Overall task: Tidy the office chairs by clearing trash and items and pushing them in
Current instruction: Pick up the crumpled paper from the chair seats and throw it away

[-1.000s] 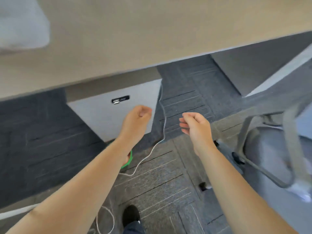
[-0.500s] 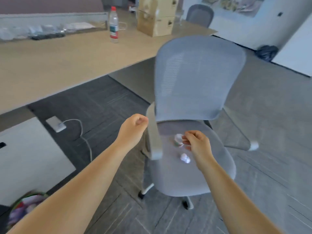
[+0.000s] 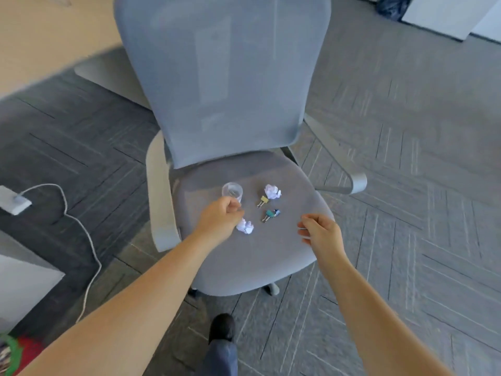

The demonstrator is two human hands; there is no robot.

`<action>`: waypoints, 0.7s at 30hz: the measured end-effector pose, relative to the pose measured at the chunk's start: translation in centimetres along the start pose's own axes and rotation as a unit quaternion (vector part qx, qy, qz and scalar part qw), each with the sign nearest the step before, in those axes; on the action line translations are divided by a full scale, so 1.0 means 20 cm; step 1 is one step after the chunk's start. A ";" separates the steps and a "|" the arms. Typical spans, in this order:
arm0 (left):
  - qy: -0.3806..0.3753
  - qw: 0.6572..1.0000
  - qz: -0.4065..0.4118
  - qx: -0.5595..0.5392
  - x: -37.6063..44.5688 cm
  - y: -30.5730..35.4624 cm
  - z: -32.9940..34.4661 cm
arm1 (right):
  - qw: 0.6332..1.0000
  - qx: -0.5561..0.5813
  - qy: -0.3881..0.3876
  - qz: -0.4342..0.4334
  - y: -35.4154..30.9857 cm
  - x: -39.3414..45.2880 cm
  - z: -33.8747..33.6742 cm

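A grey mesh office chair (image 3: 225,77) faces me, turned away from the desk. On its seat (image 3: 257,256) lie a clear plastic cup (image 3: 232,190), two crumpled paper balls (image 3: 272,191) (image 3: 245,227), a yellow binder clip (image 3: 262,201) and a teal binder clip (image 3: 269,214). My left hand (image 3: 218,222) is over the seat with curled fingers against the cup's near side; a grip is not clear. It partly covers the nearer paper ball. My right hand (image 3: 321,233) hovers over the seat's right edge, loosely curled and holding nothing.
The wooden desk (image 3: 40,36) runs along the upper left. A white power adapter (image 3: 15,203) and its cable (image 3: 89,240) lie on the carpet beside a white cabinet (image 3: 21,283). A green-rimmed bin (image 3: 10,351) sits bottom left. A dark bag (image 3: 390,6) lies far right.
My view swung from under the desk to the chair and closed in on its seat. My left hand dropped to the cup; my right hand moved to the seat's right side.
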State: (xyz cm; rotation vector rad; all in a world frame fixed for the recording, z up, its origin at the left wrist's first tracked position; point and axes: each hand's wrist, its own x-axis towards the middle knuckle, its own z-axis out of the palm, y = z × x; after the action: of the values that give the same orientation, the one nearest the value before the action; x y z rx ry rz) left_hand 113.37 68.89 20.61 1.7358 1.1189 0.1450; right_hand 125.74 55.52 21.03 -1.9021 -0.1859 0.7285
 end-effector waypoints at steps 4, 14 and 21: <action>-0.051 0.998 -0.036 0.033 0.33 -0.17 0.22 | 0.999 0.008 0.005 0.045 0.16 0.29 0.06; -0.134 0.956 -0.060 0.253 0.93 -0.61 0.68 | 0.994 -0.014 0.010 0.108 0.54 0.87 0.24; -0.089 0.971 -0.071 0.209 1.01 -0.64 0.70 | 0.989 -0.023 -0.003 0.148 0.63 0.98 0.32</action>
State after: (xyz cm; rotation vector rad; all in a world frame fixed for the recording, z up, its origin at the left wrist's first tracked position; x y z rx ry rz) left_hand 124.80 74.67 -3.98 1.9790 1.1945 -0.3523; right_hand 135.45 63.59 0.36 -1.9954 0.0792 0.9358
